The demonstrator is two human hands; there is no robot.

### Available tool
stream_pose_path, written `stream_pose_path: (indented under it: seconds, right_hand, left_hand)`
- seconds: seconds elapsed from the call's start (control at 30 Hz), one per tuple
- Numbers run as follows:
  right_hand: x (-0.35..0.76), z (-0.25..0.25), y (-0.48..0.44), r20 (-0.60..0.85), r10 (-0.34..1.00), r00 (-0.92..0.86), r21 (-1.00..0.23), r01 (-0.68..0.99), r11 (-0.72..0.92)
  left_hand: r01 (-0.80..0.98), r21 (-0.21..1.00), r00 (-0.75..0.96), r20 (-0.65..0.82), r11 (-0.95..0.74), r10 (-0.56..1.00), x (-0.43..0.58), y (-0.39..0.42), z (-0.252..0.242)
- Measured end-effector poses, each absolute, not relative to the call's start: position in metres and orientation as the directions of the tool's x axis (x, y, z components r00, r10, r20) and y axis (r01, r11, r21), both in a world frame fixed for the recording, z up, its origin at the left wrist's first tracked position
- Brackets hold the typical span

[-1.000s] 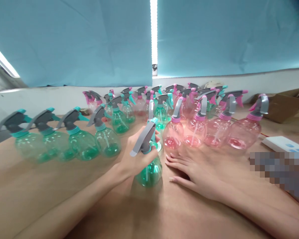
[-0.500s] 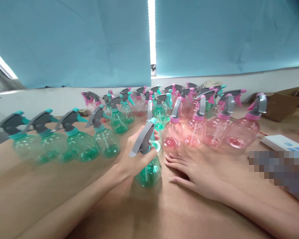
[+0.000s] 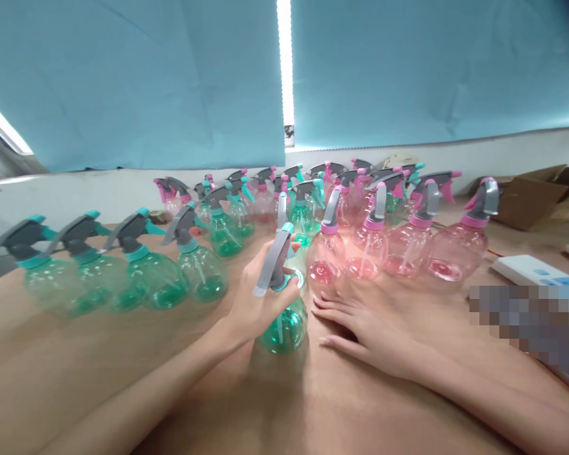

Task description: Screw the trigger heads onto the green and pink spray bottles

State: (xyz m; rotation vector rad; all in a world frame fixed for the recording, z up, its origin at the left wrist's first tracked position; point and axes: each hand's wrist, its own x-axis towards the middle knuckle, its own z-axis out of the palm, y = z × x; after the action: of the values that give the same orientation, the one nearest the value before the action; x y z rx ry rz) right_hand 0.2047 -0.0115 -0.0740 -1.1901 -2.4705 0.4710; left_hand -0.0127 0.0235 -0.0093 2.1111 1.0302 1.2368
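Observation:
My left hand is closed round the neck of a green spray bottle, its thumb on the near side below the grey-and-teal spray head. The bottle stands upright in front of me, and its straw shows through the clear green body. My right hand lies flat on the wooden table, fingers spread, just right of that bottle and touching no bottle. Beyond its fingertips stands a pink spray bottle with a grey head. Behind the held bottle, another green spray bottle is partly hidden by my left hand.
A row of green spray bottles runs along the left, and pink ones stand on the right. Several mixed bottles crowd the back by the wall. At right are a white-and-blue box, a cardboard box and a blurred-out patch.
The view has shifted very slightly. My left hand keeps its grip on the green spray bottle, whose head has turned or tilted a touch. My right hand stays in place.

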Motion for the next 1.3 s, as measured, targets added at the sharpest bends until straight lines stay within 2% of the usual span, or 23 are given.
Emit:
stream_pose_path:
  seconds: [0.9,1.3]
  right_hand:
    - [0.2043,-0.0714,-0.0115,0.173,0.789,-0.589,-0.424,0.679,0.6]
    - [0.2047,-0.0718,-0.0111,0.153,0.791,-0.593,-0.413,0.689,0.596]
  left_hand:
    - [0.404,0.697,0.299,0.511,-0.593,0.806,-0.0132,0.0229,-0.0064]
    - [0.41,0.724,0.311,0.46,-0.554,0.832,-0.0104,0.021,-0.0019]
